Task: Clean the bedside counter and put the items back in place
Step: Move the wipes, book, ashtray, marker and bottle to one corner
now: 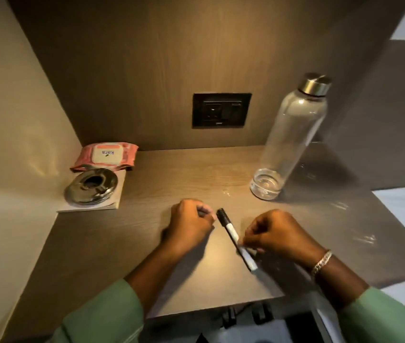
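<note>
A marker pen [231,231] with a black cap and white barrel lies slantwise just above the wooden bedside counter [171,174], near its front. My right hand [275,233] pinches the barrel below its middle. To the left of the pen's capped end, my left hand [189,224] rests on the counter with its fingers curled into a fist. A small dark patch shows between those fingers, and I cannot tell what it is. Both sleeves are green, and a bracelet sits on the right wrist.
A clear bottle [288,144] with a metal cap stands at the back right. A pink wipes pack [105,154] lies in the back left corner, with a metal ashtray [91,185] on a white notepad [114,201] in front of it. A black wall socket [221,110] is on the back panel.
</note>
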Available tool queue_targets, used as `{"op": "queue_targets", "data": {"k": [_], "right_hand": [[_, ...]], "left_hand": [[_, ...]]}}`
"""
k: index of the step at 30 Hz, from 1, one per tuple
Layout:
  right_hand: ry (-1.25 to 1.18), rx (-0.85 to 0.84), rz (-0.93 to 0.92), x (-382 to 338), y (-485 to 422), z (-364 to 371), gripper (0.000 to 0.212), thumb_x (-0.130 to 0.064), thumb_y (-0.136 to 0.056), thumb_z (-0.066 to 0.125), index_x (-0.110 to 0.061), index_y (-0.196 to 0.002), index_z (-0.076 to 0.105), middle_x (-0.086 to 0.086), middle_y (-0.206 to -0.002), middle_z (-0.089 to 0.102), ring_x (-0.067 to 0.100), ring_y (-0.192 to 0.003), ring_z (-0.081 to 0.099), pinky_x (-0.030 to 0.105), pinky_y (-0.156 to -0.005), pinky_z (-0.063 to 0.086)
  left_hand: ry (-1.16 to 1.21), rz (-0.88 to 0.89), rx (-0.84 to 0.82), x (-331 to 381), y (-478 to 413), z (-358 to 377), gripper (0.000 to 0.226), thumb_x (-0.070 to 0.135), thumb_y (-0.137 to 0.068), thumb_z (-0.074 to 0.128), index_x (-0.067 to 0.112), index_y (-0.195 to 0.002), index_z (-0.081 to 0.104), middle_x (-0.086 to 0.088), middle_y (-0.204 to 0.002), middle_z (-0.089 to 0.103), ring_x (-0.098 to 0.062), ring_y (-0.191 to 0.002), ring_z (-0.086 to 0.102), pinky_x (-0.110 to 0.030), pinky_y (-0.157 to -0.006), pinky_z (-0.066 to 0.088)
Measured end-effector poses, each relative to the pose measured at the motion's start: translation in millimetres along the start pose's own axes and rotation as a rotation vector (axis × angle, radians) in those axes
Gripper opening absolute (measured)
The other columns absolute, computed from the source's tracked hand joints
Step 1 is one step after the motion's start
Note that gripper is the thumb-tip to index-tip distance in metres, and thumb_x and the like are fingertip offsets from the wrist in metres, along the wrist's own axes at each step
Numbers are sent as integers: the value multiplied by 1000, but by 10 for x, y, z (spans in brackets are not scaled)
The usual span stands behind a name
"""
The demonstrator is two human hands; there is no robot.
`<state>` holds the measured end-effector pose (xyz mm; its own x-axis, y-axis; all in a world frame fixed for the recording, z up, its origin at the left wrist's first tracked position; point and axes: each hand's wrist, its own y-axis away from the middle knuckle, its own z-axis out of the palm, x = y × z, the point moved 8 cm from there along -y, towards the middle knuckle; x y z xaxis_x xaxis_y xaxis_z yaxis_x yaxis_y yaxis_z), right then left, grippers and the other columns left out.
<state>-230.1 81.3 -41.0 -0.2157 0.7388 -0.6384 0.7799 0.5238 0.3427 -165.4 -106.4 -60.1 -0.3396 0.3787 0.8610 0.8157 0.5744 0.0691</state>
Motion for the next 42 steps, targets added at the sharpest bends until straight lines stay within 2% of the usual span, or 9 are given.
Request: {"op": "queue_targets", "data": {"k": [6, 11, 20, 23, 26, 30, 36, 38, 42], "right_hand": [[105, 134, 4, 39, 100, 149, 25, -34, -60, 86, -17, -69, 70, -1, -68, 71, 13, -67, 68, 38, -68, 60], [49, 117, -36, -257, -168, 322, 25, -32, -56, 82, -13, -67, 68, -2, -64, 70, 14, -64, 67, 39, -66, 59], [13, 27, -187, -1562, -963, 1188, 40, -42, -60, 83, -12, -85, 72, 10, -92, 72, 28, -88, 67, 29, -65, 47], [32, 44, -202, -1899, -1191, 1387, 41, -38, -65, 79, -12, -97, 72, 14, -105, 71, 31, -99, 65, 29, -72, 46], [17, 94, -199, -2063, -1368, 1443, 31, -28, -70, 75, -10, -96, 72, 16, -107, 71, 34, -100, 65, 28, -72, 44], [-33, 102, -196, -2129, -1458, 1427, 22, -21, -79, 71, -7, -95, 74, 18, -103, 73, 35, -99, 66, 27, -73, 46], [-236, 149, -185, -1474, -1027, 963, 20, -23, -77, 77, -11, -94, 75, 4, -86, 76, 16, -80, 72, 30, -78, 60], [-390, 269, -152, -1055, -805, 598, 10, -16, -75, 78, -14, -85, 76, -5, -74, 74, 8, -70, 71, 20, -70, 59], [-444, 970, -140, -178, -123, -542, 20, -5, -71, 76, -23, -75, 66, -7, -62, 62, 9, -57, 57, 12, -57, 42]], "left_hand": [[-129, -46, -108, 242, -162, 343, 17, 21, -77, 73, 7, -69, 67, -6, -71, 69, -23, -68, 66, -33, -58, 57], [-30, -159, -51, 171, -328, 7, 10, 11, -82, 68, 2, -79, 69, 0, -59, 60, -9, -44, 53, -17, -35, 40], [-5, -293, 261, -348, -652, -1404, 19, 4, -85, 52, 0, -83, 71, -19, -67, 66, -25, -44, 56, -30, -48, 51], [-46, -272, 355, -414, -729, -1742, 18, 3, -85, 53, -2, -87, 70, -16, -70, 66, -23, -50, 60, -21, -37, 48], [-22, -253, 406, -422, -782, -1900, 18, 1, -85, 54, -1, -93, 70, -20, -83, 71, -33, -68, 69, -41, -61, 62], [13, -226, 469, -416, -819, -2020, 17, 1, -86, 54, 2, -92, 70, -14, -84, 71, -26, -57, 69, -30, -49, 57], [201, 40, 253, 130, -1124, -1456, 21, -2, -81, 57, 4, -97, 71, -9, -71, 68, -21, -56, 64, -33, -60, 58], [222, 145, 175, 458, -1201, -1105, 22, 0, -81, 62, 6, -98, 72, -11, -79, 71, -21, -66, 66, -31, -68, 57], [306, 374, -125, 1323, -1067, -108, 38, 2, -75, 75, 0, -112, 66, -12, -95, 68, -13, -79, 62, -11, -71, 51]]}}
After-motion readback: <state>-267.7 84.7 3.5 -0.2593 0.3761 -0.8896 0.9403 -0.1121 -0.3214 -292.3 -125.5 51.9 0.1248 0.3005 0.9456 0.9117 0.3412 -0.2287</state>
